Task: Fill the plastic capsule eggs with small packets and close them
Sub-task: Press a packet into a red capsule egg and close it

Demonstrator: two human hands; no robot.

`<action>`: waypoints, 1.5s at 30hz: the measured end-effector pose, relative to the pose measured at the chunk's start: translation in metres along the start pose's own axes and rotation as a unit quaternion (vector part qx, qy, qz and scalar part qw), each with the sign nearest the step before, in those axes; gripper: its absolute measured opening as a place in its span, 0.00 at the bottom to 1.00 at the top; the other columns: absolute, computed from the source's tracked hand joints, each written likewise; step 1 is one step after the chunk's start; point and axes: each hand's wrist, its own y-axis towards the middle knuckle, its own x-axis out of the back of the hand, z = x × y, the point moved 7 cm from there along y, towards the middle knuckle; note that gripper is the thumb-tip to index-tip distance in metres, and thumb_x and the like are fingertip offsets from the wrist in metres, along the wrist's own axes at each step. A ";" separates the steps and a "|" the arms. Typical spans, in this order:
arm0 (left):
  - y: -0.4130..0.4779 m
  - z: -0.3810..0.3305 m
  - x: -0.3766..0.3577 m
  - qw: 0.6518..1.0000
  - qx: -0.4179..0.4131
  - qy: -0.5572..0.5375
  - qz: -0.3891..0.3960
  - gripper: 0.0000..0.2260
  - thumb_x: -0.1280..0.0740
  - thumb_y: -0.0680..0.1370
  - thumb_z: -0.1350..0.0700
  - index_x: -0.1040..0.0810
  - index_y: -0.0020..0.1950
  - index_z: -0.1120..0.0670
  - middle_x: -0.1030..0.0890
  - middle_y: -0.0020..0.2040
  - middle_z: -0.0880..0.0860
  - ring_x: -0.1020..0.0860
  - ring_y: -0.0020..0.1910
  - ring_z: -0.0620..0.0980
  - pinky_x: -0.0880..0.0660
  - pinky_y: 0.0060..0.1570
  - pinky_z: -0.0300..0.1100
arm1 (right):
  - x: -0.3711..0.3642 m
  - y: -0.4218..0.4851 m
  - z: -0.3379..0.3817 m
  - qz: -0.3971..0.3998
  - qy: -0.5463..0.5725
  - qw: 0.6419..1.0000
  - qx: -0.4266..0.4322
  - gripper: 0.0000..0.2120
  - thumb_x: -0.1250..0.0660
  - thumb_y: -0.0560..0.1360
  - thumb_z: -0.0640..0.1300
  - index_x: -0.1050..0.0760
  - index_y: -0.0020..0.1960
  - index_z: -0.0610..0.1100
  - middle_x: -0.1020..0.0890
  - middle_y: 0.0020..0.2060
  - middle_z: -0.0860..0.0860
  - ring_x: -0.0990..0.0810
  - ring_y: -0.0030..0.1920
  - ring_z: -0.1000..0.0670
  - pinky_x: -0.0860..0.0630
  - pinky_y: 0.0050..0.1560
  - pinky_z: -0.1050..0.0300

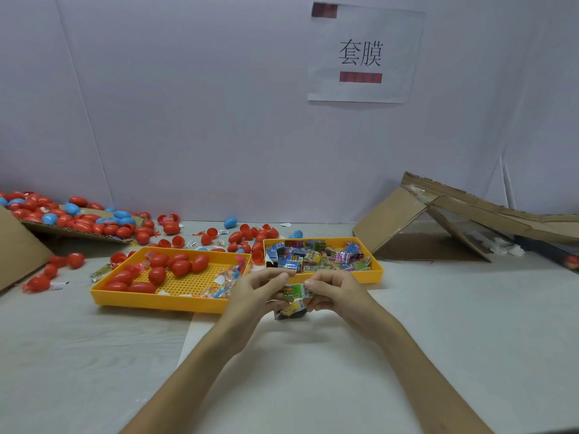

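Capsule eggs (181, 266), red, likely hard and slick, lie in the left yellow tray (163, 300). Near centre, I see the left hand (250, 296) and right hand (338, 292) pinching light, crinkly packets (294, 291) between them, best held by their edges, I judge.

Packets (294, 292) partly covered, print unreadable; cardboard box (18, 255) cropped.

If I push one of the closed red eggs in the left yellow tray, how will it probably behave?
A red egg would probably roll or wobble, since its shell is rounded and glossy. It is likely light: open halves behind the yellow tray look hollow. The tray's raised rim should stop it.
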 end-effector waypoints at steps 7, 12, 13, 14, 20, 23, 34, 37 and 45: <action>-0.001 -0.004 -0.003 0.999 -0.020 0.033 0.025 0.10 0.29 0.78 0.60 0.17 0.59 0.53 0.14 0.48 0.56 0.15 0.48 0.56 0.19 0.46 0.41 | 0.005 0.000 0.002 -0.023 -0.011 0.999 0.031 0.06 0.30 0.78 0.43 0.18 0.43 0.46 0.14 0.40 0.41 0.15 0.39 0.45 0.20 0.41 0.59; -0.003 -0.008 -0.010 0.996 -0.036 -0.017 0.077 0.10 0.31 0.79 0.61 0.15 0.58 0.52 0.14 0.53 0.57 0.15 0.53 0.57 0.19 0.48 0.42 | 0.008 0.001 0.001 -0.029 0.002 0.999 0.043 0.04 0.31 0.79 0.41 0.18 0.46 0.45 0.14 0.43 0.42 0.15 0.40 0.46 0.20 0.44 0.57; -0.004 -0.008 -0.012 0.995 -0.043 -0.020 0.092 0.10 0.32 0.79 0.61 0.15 0.57 0.51 0.15 0.54 0.57 0.16 0.53 0.57 0.19 0.48 0.42 | 0.008 0.001 0.001 -0.027 0.004 0.999 0.044 0.04 0.31 0.79 0.40 0.18 0.47 0.44 0.14 0.42 0.42 0.15 0.40 0.46 0.20 0.44 0.56; -0.005 -0.009 -0.013 0.993 -0.055 -0.010 0.100 0.11 0.33 0.80 0.63 0.15 0.57 0.51 0.15 0.54 0.56 0.16 0.53 0.57 0.19 0.49 0.42 | 0.007 0.001 0.001 -0.023 0.005 0.999 0.044 0.05 0.32 0.79 0.40 0.18 0.48 0.44 0.14 0.42 0.42 0.15 0.40 0.47 0.21 0.45 0.56; -0.005 -0.015 -0.013 0.978 -0.136 0.145 0.055 0.11 0.26 0.76 0.62 0.13 0.51 0.47 0.15 0.43 0.52 0.16 0.43 0.50 0.19 0.44 0.41 | -0.007 0.000 -0.002 0.034 0.016 0.999 0.024 0.07 0.32 0.79 0.37 0.16 0.46 0.43 0.17 0.38 0.44 0.19 0.38 0.48 0.21 0.45 0.57; -0.005 -0.015 -0.011 0.967 -0.167 0.191 0.032 0.05 0.24 0.74 0.61 0.13 0.44 0.51 0.16 0.40 0.50 0.19 0.38 0.47 0.22 0.40 0.39 | -0.012 0.001 -0.006 0.052 0.004 0.999 0.009 0.09 0.33 0.78 0.33 0.16 0.45 0.43 0.17 0.37 0.45 0.19 0.37 0.48 0.21 0.44 0.56; -0.005 -0.019 -0.002 0.971 -0.158 0.179 -0.026 0.03 0.26 0.76 0.59 0.14 0.43 0.51 0.16 0.39 0.51 0.21 0.34 0.44 0.23 0.36 0.37 | -0.003 0.001 0.004 0.032 0.071 0.997 0.028 0.08 0.31 0.77 0.45 0.21 0.51 0.40 0.18 0.43 0.42 0.19 0.41 0.46 0.24 0.40 0.58; -0.005 -0.018 -0.003 0.976 -0.143 0.163 -0.016 0.01 0.26 0.75 0.56 0.14 0.45 0.52 0.16 0.38 0.52 0.21 0.34 0.45 0.23 0.35 0.37 | -0.006 0.000 0.006 0.029 0.032 0.998 0.056 0.09 0.26 0.74 0.48 0.19 0.48 0.42 0.18 0.41 0.45 0.19 0.41 0.48 0.23 0.41 0.59; -0.002 -0.005 -0.004 0.998 -0.041 0.053 0.007 0.12 0.35 0.81 0.51 0.13 0.44 0.50 0.21 0.33 0.53 0.24 0.34 0.50 0.24 0.36 0.41 | 0.000 0.001 0.004 0.000 0.065 0.997 0.050 0.06 0.27 0.71 0.48 0.17 0.42 0.44 0.18 0.37 0.46 0.19 0.38 0.49 0.22 0.44 0.57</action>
